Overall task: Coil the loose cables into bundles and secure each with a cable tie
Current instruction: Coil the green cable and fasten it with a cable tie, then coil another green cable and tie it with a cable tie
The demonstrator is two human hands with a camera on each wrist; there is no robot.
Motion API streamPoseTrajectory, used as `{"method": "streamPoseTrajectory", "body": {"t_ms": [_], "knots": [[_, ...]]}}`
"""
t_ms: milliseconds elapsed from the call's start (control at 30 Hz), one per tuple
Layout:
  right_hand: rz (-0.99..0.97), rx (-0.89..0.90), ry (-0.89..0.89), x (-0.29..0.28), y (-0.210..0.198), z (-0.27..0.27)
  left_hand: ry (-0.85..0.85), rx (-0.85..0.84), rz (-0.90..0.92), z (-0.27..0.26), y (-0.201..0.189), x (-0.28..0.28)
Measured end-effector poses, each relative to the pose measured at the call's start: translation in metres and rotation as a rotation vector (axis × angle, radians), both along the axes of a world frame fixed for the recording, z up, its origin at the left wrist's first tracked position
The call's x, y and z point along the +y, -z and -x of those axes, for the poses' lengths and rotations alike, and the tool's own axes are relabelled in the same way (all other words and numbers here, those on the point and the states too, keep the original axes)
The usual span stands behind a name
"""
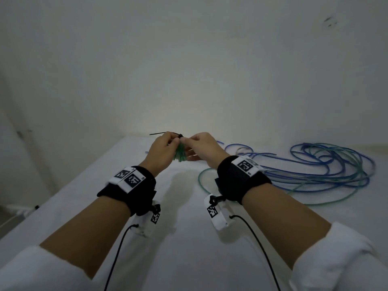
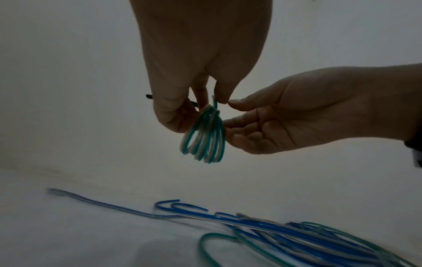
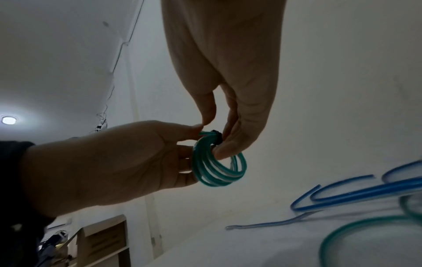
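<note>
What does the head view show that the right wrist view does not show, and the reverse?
Only the head view shows the black cable tie's long tail sticking out leftwards and both wristbands. Only the right wrist view shows a ceiling lamp and the green coil's separate loops. Both show the left hand and right hand holding the coil, with loose blue and green cables on the table.

Bare white table [image 1: 88, 206] on the left side, room there for a hand. Open space under both raised hands, between the wrists. On the right, blocked by a big pile of loose blue and green cables [image 1: 327, 166] spread flat. One green loop [image 1: 202, 177] poking toward the middle. White wall [image 1: 189, 70] close behind the far table edge.
</note>
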State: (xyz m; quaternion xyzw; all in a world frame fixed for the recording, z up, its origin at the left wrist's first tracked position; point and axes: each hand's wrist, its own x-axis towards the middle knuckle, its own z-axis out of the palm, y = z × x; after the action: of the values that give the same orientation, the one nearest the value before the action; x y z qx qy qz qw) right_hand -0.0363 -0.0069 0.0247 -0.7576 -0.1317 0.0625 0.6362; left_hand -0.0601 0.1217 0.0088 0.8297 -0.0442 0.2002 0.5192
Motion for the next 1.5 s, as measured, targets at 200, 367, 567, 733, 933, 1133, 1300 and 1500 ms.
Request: {"method": "streamPoseTrajectory", "body": {"t_ms": [200, 367, 567, 733, 933, 1133, 1300, 1500], "knots": [[0.006, 0.051, -0.032, 0.064, 0.018, -0.024, -0.062, 0.027, -0.181, -0.007, 0.006, 0.07], [-0.057, 0.202, -0.131, 0.125, 0.032, -0.038, -0.214, 0.262, -0.029, -0.011, 0.015, 0.135], [0.111, 0.139, -0.141, 0.184, 0.042, -0.05, -0.384, 0.382, -0.062, -0.021, 0.024, 0.191], [0.27, 0.132, -0.222, 0.206, 0.052, -0.063, -0.464, 0.477, -0.219, -0.026, 0.031, 0.207], [0.392, 0.159, -0.336, 0.205, 0.059, -0.07, -0.412, 0.626, -0.251, -0.034, 0.035, 0.212], [0.412, 0.178, -0.381, 0.168, 0.039, -0.066, -0.438, 0.624, -0.487, -0.034, 0.029, 0.197], [0.483, 0.066, -0.323, 0.105, 0.022, -0.065, -0.528, 0.23, -0.518, -0.041, 0.01, 0.154], [0.632, -0.013, -0.251, 0.002, 0.015, -0.056, -0.265, 0.059, -0.545, -0.043, -0.013, 0.051]]}}
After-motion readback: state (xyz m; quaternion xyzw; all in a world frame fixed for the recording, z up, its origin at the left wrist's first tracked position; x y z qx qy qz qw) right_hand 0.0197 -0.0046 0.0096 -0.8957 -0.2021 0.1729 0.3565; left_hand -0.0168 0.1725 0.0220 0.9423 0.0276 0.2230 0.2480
